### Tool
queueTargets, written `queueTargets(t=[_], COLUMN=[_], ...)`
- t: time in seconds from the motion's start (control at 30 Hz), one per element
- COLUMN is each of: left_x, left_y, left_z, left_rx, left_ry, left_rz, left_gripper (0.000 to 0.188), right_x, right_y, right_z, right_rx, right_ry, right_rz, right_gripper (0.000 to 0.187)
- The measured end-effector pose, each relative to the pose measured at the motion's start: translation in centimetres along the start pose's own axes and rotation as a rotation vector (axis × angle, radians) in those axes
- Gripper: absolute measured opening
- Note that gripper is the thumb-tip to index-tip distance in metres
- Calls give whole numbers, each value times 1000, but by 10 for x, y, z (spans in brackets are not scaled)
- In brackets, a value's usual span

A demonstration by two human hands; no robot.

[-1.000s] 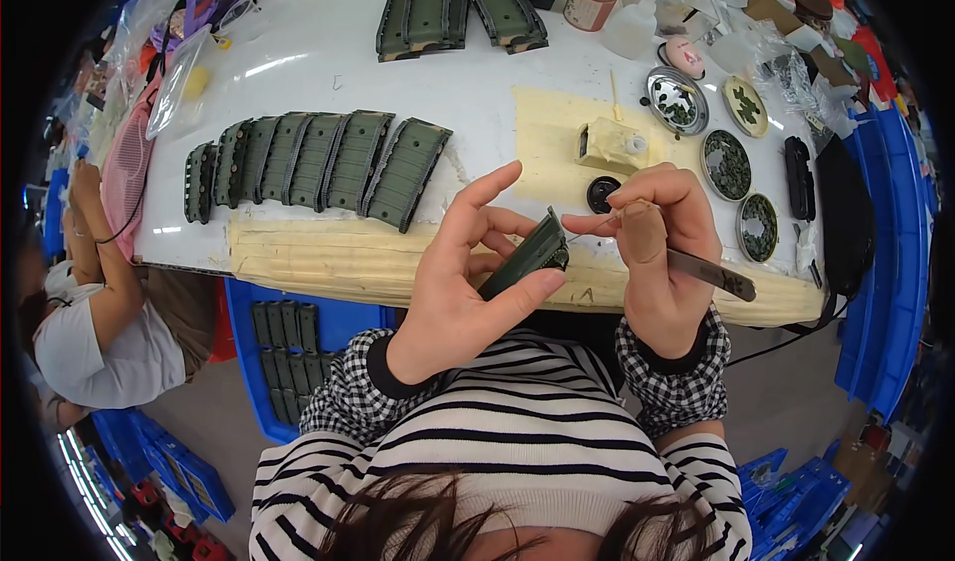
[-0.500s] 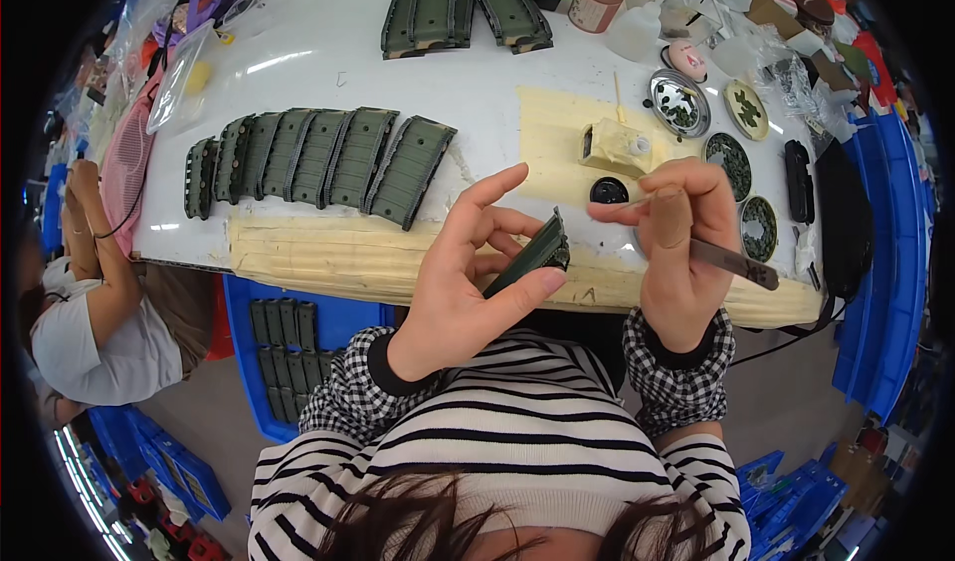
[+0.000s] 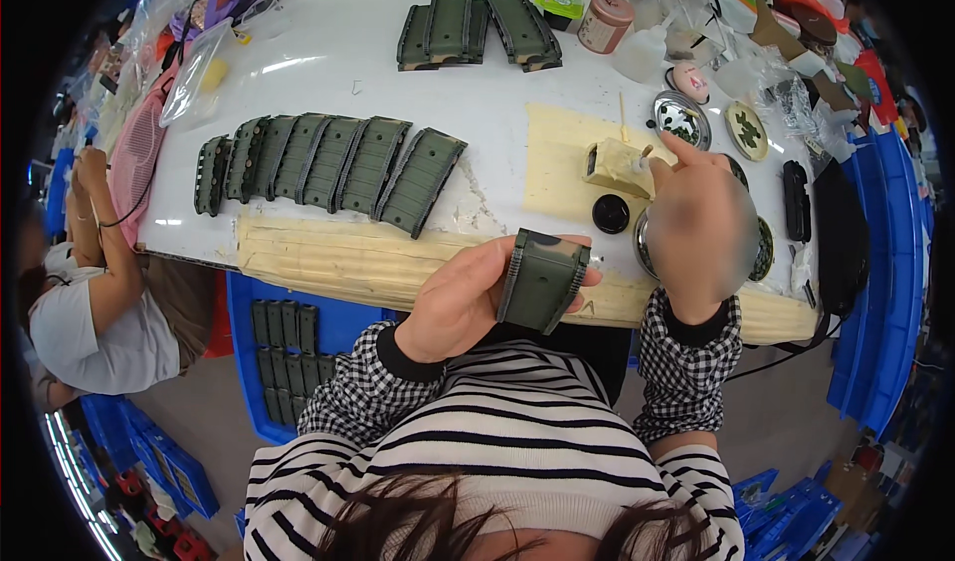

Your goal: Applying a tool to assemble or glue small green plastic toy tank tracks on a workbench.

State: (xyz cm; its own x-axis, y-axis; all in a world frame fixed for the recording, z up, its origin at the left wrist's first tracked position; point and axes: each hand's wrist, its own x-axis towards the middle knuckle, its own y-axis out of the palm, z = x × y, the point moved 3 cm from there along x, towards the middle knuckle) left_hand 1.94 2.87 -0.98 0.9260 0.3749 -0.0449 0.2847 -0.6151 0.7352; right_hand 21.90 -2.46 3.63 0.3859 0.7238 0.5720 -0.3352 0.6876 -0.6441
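Observation:
My left hand (image 3: 463,287) grips a dark green curved plastic cover (image 3: 542,287) with a camouflage end, its broad face toward me. It is raised just over the table's near edge. Further right, my right hand (image 3: 701,223) reaches out at a small cream-wrapped box (image 3: 617,166), its fingertips close to the box's pale nozzle. That hand is blurred, so its grip does not show clearly; no tweezers are visible in it now. Near the box sits a round black cap (image 3: 610,213). A row of similar green covers (image 3: 318,161) stands left of my hands.
More green covers (image 3: 453,32) stand at the back. Round dishes, a silver one (image 3: 680,120) and a cream one (image 3: 746,129) among them, hold small dark pieces. Padding (image 3: 328,255) lines the near edge. Below is a blue crate (image 3: 244,362); a person (image 3: 99,297) sits at left.
The cover in my left hand has turned from edge-on to face-on. My right hand has moved forward to the wrapped box, and its tweezers have gone out of sight. The view has shifted slightly.

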Motion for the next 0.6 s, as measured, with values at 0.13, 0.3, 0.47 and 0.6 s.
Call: queueTargets(t=[0.13,0.3,0.47,0.6], left_x=[1,2,0,-2], left_y=[1,2,3,-4], left_z=[3,4,4,9], left_rx=[52,111,138,137], left_ry=[-3,1,33,31], left_rz=[-79,-109,-118,-122], left_gripper=[70,64,59,58], right_x=[-18,-38,-45,-45], right_y=[-17,-16,-9,-8], right_z=[19,41,43,44], right_rx=[197,447,462,464], right_ry=[-11,-29,-3,-2], right_rz=[61,285,301,298], right_gripper=[35,49,50,49])
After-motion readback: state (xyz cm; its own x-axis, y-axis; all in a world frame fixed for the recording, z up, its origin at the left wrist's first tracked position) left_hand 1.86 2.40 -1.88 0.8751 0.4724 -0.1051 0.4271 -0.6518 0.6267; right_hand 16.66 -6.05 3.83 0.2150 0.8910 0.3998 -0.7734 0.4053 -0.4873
